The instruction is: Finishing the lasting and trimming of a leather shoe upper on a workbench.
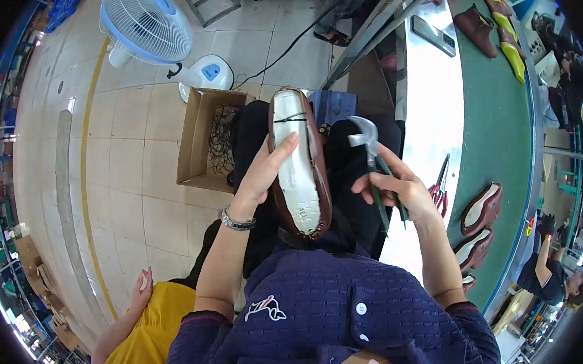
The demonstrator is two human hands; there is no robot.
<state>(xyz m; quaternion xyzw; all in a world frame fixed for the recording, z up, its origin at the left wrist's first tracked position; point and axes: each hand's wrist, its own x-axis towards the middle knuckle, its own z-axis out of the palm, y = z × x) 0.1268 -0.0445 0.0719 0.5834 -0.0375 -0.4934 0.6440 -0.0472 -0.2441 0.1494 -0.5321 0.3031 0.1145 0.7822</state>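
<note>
My left hand [261, 174] is closed on a brown leather shoe [323, 180], which is held sole side up over my lap with the toe pointing away. My thumb presses on its white insole [293, 161]. A dark cord crosses the insole near the toe, and the leather edge is gathered around the heel end. In my right hand [403, 186] are lasting pincers [372, 150] with a hammer-like metal head and dark green handles. Their head points up, to the right of the shoe and apart from it. Whether the jaws are closed I cannot tell.
To the left stand a cardboard box [191, 145] of tangled dark cord and a fan [145, 26]. On my right, a green conveyor belt [498, 140] carries brown shoes [482, 208]. Red-handled pliers [440, 195] and a phone [433, 35] lie on the white ledge beside it.
</note>
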